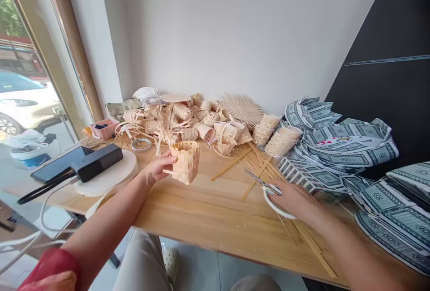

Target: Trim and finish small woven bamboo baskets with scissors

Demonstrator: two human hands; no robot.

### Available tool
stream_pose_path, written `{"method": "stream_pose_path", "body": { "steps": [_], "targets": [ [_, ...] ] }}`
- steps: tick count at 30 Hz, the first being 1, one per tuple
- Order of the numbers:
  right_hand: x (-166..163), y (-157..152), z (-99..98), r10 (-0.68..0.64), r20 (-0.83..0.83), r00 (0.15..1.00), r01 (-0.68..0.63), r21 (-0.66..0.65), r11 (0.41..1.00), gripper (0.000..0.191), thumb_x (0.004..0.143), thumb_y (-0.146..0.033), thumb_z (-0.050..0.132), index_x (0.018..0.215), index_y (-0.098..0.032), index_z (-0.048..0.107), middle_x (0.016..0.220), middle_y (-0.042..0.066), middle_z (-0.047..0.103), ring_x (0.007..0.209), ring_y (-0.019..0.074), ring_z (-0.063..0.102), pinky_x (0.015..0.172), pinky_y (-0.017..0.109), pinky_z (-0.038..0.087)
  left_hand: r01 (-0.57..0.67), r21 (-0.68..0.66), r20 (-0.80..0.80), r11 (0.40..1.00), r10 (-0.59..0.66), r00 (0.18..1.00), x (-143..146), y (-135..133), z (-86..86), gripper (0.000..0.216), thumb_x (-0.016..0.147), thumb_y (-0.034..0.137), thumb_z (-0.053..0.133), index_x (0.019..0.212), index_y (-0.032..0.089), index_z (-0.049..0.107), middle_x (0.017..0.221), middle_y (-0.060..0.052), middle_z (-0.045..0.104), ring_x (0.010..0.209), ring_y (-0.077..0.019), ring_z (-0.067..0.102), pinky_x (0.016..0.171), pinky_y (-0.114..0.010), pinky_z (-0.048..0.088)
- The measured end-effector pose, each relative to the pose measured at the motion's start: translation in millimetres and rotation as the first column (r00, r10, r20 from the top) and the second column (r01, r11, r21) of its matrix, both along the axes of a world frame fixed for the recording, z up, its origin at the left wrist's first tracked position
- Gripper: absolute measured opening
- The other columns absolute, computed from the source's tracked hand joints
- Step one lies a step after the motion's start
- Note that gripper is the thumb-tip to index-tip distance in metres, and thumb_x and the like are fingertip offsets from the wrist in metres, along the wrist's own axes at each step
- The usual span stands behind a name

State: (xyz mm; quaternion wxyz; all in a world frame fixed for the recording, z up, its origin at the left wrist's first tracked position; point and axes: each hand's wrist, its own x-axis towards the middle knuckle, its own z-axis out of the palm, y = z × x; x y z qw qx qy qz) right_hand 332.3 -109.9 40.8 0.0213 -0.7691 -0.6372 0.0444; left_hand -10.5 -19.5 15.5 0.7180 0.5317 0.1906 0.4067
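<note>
A small woven basket [186,165] made of pale wood strips is held up over the table by my left hand [160,167]. My left thumb lies at its rim and a loose strip sticks out near the hand; the other fingers are mostly hidden behind the basket. On the right, my right hand [288,197] has its fingers on the scissors [268,188], which have white handles. Their metal blades point to the upper left, low over the tabletop. Thin bamboo strips [250,183] lie beneath and beside the scissors.
Several woven baskets [184,114] are heaped along the wall. Bowls folded from playing cards [349,143] crowd the right side. At left are a roll of tape [141,144], a black power bank [100,163] with a cable, and a round coil of strip [110,179]. The table's front edge [215,248] is near.
</note>
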Motion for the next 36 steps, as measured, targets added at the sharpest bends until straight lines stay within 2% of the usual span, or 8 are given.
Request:
{"method": "stream_pose_path", "body": {
  "steps": [8, 13, 17, 21, 24, 27, 30, 36],
  "targets": [
    [7.5, -18.7, 1.8, -0.026, 0.088, 0.996, 0.03, -0.046, 0.998, 0.019, 0.077, -0.021, 0.054, 0.09, -0.017, 0.068, 0.091, 0.017, 0.068, 0.086, 0.0367, 0.063, 0.065, 0.041, 0.045, -0.074, -0.003, -0.139, 0.997, 0.073, 0.988, 15.0, -5.5, 15.8, 0.061, 0.052, 0.035, 0.081, 0.105, 0.016, 0.058, 0.1, -0.01, 0.069, 0.087, -0.0218, 0.065, 0.074, -0.03, 0.047],
    [-42.3, -27.8, 24.2, 0.199, -0.293, 0.935, -0.141, 0.209, 0.968, 0.035, 0.083, -0.032, 0.051, 0.116, -0.02, 0.058, 0.111, 0.01, 0.064, 0.091, 0.0236, 0.064, 0.08, 0.034, 0.05, -0.075, 0.029, -0.155, 0.997, 0.079, 0.985, 39.1, -26.2, 40.4, 0.059, 0.056, 0.036, 0.08, 0.107, 0.018, 0.058, 0.112, -0.01, 0.065, 0.107, -0.0249, 0.057, 0.09, -0.035, 0.043],
    [-91.5, -31.7, 31.0, 0.215, -0.839, 0.499, -0.063, 0.213, 0.975, 0.066, 0.08, -0.046, 0.055, 0.137, -0.022, 0.034, 0.128, 0.013, 0.051, 0.093, 0.0242, 0.063, 0.061, 0.03, 0.055, -0.157, 0.077, -0.091, 0.985, 0.164, 0.982, 62.6, -48.5, 50.7, 0.058, 0.058, 0.041, 0.077, 0.107, 0.017, 0.058, 0.113, -0.01, 0.064, 0.11, -0.0277, 0.055, 0.091, -0.038, 0.042],
    [-114.3, -31.9, 28.1, 0.25, -0.944, 0.216, -0.053, 0.245, 0.968, 0.069, 0.077, -0.049, 0.061, 0.136, -0.028, 0.033, 0.121, 0.008, 0.057, 0.089, 0.0212, 0.063, 0.057, 0.025, 0.053, -0.188, 0.171, -0.069, 0.967, 0.202, 0.977, 77.1, -65.6, 52.7, 0.053, 0.062, 0.04, 0.075, 0.107, 0.017, 0.058, 0.116, -0.009, 0.063, 0.11, -0.028, 0.054, 0.092, -0.038, 0.04],
    [-115.0, -33.5, 27.0, 0.314, -0.942, 0.118, -0.019, 0.314, 0.949, 0.052, 0.075, -0.049, 0.062, 0.12, -0.027, 0.048, 0.115, 0.005, 0.06, 0.096, 0.0206, 0.06, 0.051, 0.019, 0.05, -0.17, 0.205, -0.068, 0.964, 0.188, 0.98, 77.4, -75.0, 53.4, 0.05, 0.071, 0.05, 0.066, 0.107, 0.017, 0.058, 0.117, -0.01, 0.061, 0.114, -0.0284, 0.05, 0.094, -0.039, 0.037],
    [-110.9, -36.9, 29.0, 0.304, -0.953, 0.013, 0.032, 0.304, 0.952, 0.046, 0.076, -0.054, 0.059, 0.111, -0.024, 0.052, 0.109, 0.005, 0.062, 0.075, 0.016, 0.065, 0.044, 0.016, 0.046, -0.249, 0.233, 0.028, 0.94, 0.249, 0.968, 72.8, -86.3, 51.7, 0.051, 0.077, 0.055, 0.056, 0.115, 0.023, 0.052, 0.123, -0.008, 0.055, 0.12, -0.0256, 0.044, 0.098, -0.04, 0.034],
    [-109.4, -41.4, 32.1, 0.276, -0.96, -0.054, 0.092, 0.27, 0.958, 0.048, 0.075, -0.057, 0.059, 0.109, -0.024, 0.051, 0.104, 0.005, 0.064, 0.058, 0.012, 0.064, 0.039, 0.016, 0.043, -0.365, 0.352, 0.099, 0.862, 0.353, 0.93, 71.5, -100.0, 45.9, 0.041, 0.071, 0.042, 0.069, 0.106, 0.026, 0.053, 0.118, -0.003, 0.05, 0.119, -0.0215, 0.043, 0.099, -0.037, 0.034],
    [-112.9, -51.2, 35.3, 0.279, -0.958, -0.069, 0.081, 0.273, 0.958, 0.052, 0.07, -0.058, 0.063, 0.108, -0.024, 0.052, 0.099, 0.002, 0.065, 0.061, 0.0117, 0.063, 0.043, 0.017, 0.045, -0.444, 0.55, 0.086, 0.707, 0.481, 0.872, 79.3, -117.7, 41.0, 0.015, 0.07, 0.033, 0.071, 0.071, 0.02, 0.064, 0.102, -0.005, 0.046, 0.112, -0.0217, 0.041, 0.098, -0.036, 0.034]
  ]
}}
